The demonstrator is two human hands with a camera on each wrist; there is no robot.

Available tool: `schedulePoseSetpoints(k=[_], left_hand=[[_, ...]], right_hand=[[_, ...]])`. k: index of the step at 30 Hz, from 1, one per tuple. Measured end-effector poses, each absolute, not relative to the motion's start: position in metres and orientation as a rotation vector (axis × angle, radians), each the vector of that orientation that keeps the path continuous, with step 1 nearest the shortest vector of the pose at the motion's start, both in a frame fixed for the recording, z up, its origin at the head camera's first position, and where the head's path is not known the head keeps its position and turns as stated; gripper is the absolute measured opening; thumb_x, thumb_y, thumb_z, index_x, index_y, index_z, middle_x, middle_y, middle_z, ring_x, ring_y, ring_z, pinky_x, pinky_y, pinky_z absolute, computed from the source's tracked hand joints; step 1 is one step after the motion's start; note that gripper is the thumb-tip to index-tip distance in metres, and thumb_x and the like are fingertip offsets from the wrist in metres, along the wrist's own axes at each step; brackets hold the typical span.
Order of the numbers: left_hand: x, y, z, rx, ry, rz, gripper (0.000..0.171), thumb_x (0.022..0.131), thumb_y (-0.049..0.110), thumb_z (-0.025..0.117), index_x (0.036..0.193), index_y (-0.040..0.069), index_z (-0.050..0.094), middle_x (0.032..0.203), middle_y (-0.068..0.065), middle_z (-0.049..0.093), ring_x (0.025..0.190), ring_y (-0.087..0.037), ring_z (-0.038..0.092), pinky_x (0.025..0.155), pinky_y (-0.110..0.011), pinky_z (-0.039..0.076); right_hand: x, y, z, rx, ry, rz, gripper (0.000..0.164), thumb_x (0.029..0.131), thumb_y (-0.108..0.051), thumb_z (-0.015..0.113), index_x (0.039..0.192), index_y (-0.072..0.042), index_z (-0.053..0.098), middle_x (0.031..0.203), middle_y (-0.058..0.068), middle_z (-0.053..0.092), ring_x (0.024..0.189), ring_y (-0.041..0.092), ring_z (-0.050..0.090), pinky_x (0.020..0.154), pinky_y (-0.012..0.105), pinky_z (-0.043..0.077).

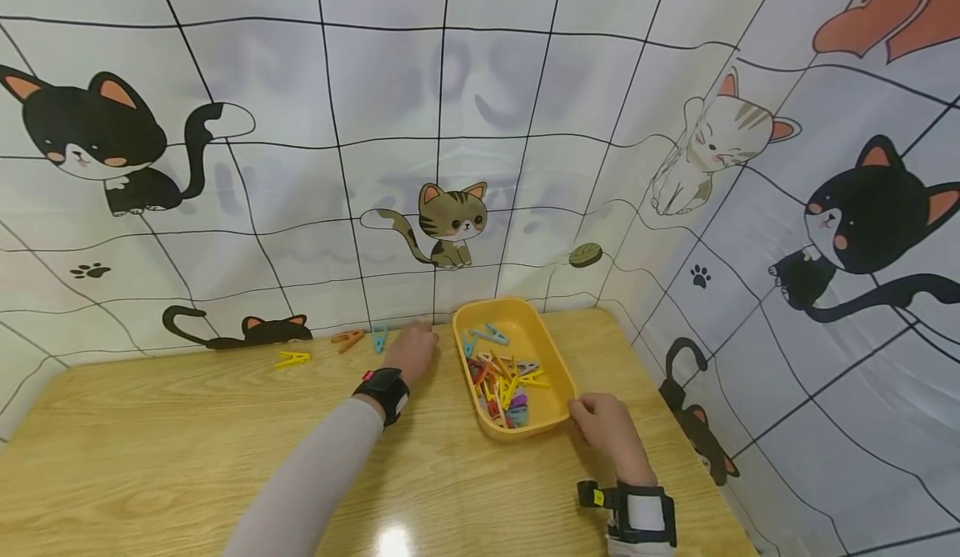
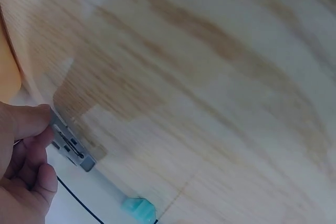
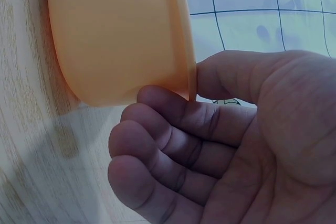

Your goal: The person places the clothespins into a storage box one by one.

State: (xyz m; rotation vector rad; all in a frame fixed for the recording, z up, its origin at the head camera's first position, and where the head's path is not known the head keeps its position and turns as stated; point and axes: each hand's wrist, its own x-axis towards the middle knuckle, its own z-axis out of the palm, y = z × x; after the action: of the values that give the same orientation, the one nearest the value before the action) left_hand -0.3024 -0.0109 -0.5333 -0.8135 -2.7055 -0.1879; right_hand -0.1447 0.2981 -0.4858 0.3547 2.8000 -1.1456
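Note:
My left hand reaches to the back edge of the table, just left of the yellow basket. Between its thumb and fingers it pinches a grey clothespin, which the hand hides in the head view. My right hand grips the near right corner of the basket, thumb on the rim and fingers under it, as the right wrist view shows. Several coloured clothespins lie heaped in the basket. Left of my left hand lies a light blue clothespin, then an orange clothespin and a yellow clothespin.
A wooden table extends in front of me. Behind it hangs a white sheet printed with grid lines and cartoon cats, meeting the table's back edge. A similar printed sheet runs along the right side.

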Motion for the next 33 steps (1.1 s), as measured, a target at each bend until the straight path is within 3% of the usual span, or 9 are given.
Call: schedulePoseSetpoints(k=[11, 17, 25, 33], left_hand=[[-0.298, -0.020, -0.519, -0.868, -2.612, -0.271, 0.003, 0.088, -0.004, 0.076, 0.089, -0.001, 0.075, 0.088, -0.012, 0.066, 0.084, -0.030, 0.066, 0.078, -0.039, 0.057], [-0.292, -0.022, -0.509, -0.846, -2.510, -0.396, 0.016, 0.089, -0.012, 0.069, 0.080, 0.000, 0.072, 0.080, -0.009, 0.063, 0.076, -0.026, 0.063, 0.070, -0.035, 0.055], [-0.276, -0.012, -0.486, -0.848, -2.394, -0.592, 0.006, 0.091, -0.005, 0.074, 0.089, 0.000, 0.076, 0.084, -0.009, 0.064, 0.080, -0.026, 0.062, 0.071, -0.034, 0.055], [-0.262, 0.005, -0.466, -0.903, -2.325, -0.679, 0.009, 0.094, -0.003, 0.071, 0.089, 0.004, 0.073, 0.083, -0.006, 0.058, 0.081, -0.022, 0.059, 0.071, -0.031, 0.052]], right_hand=[[-0.146, 0.298, -0.486, 0.360, 2.807, -1.138, 0.030, 0.104, -0.021, 0.053, 0.086, -0.002, 0.068, 0.067, 0.002, 0.052, 0.064, 0.017, 0.049, 0.057, 0.029, 0.039], [-0.146, 0.299, -0.488, 0.350, 2.805, -1.137, 0.030, 0.105, -0.021, 0.053, 0.086, -0.002, 0.068, 0.068, 0.003, 0.053, 0.064, 0.018, 0.049, 0.057, 0.030, 0.039], [-0.147, 0.299, -0.489, 0.370, 2.801, -1.129, 0.030, 0.105, -0.021, 0.053, 0.087, -0.002, 0.068, 0.067, 0.003, 0.052, 0.065, 0.018, 0.049, 0.058, 0.029, 0.039], [-0.145, 0.299, -0.488, 0.356, 2.808, -1.125, 0.030, 0.105, -0.021, 0.053, 0.085, -0.002, 0.067, 0.067, 0.003, 0.051, 0.064, 0.018, 0.049, 0.058, 0.030, 0.038]])
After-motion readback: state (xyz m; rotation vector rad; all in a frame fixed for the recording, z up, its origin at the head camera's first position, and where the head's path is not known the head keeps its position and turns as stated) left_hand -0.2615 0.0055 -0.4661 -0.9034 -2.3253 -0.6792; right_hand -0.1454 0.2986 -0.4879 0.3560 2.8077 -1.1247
